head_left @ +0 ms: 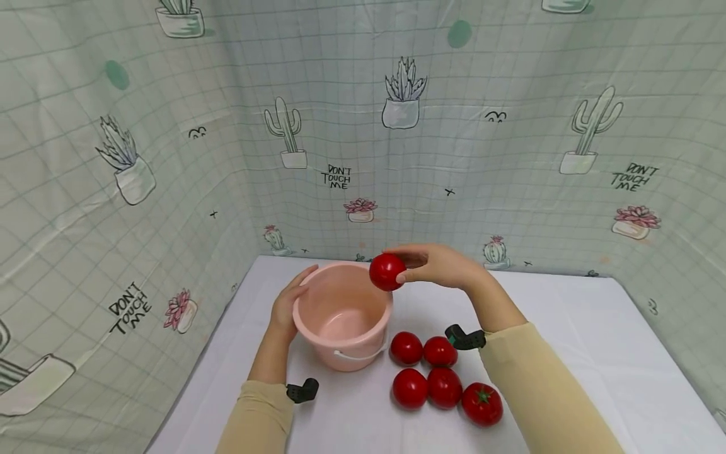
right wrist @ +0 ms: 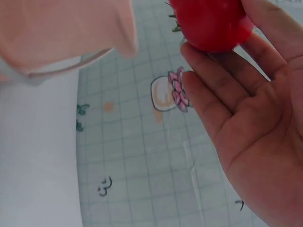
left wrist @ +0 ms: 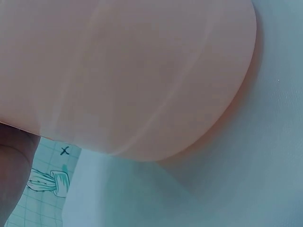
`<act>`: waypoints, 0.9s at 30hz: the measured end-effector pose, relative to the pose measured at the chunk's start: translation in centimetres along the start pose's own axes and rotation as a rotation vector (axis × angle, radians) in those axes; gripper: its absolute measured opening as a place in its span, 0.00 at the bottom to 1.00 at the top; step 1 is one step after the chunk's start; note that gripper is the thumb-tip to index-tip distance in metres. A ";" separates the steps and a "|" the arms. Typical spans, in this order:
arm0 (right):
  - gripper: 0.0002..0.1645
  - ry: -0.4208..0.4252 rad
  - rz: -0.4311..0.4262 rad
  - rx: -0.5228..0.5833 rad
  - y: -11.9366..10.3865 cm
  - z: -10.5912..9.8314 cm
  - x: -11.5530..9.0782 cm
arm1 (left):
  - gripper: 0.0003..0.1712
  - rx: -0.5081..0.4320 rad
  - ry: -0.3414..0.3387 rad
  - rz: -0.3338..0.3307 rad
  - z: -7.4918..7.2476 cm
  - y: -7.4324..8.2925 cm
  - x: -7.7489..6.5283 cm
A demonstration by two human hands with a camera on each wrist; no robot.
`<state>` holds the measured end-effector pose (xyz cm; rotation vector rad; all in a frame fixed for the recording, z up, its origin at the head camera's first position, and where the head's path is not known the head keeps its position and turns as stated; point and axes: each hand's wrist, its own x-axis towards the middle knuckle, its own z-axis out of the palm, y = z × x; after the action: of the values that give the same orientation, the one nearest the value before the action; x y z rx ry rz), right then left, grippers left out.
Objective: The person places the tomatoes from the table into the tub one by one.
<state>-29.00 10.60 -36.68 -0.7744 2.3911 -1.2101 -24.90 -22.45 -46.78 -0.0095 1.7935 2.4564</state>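
right hand point(head_left: 439, 265) grasped a tomato point(head_left: 387, 272), raised near the pink bucket's point(head_left: 334, 290) right rim, apart from it | left hand point(head_left: 286, 307) gripped the left rim | five tomatoes point(head_left: 445, 388) lay on the surface point(head_left: 595, 340) | tomato judged light, firm, smooth, possibly slippery, bruisable; best cupped gently round its widest part

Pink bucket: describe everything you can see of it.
The pink bucket looks like smooth plastic, round, with a rim and walls narrowing toward the base. It stands upright on the white table, open top up, inner floor visible. A thin pale handle hangs down its near side. The left hand holds its rim.
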 end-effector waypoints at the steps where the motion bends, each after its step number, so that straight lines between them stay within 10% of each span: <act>1: 0.35 -0.024 -0.006 -0.001 -0.3 0.1 0.5 | 0.31 0.002 0.002 -0.002 0.0 -0.1 0.0; 21: 0.27 -0.434 -0.010 -0.441 -6.0 6.4 9.2 | 0.29 0.011 0.004 -0.009 0.0 0.0 -0.3; 27: 0.32 -0.612 -0.032 -0.390 -6.2 8.4 10.7 | 0.30 -0.008 -0.016 0.009 0.0 -0.1 -0.2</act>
<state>-31.05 -4.21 -37.10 -1.1099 2.1005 -0.4108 -24.71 -22.43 -46.84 0.0181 1.7811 2.4624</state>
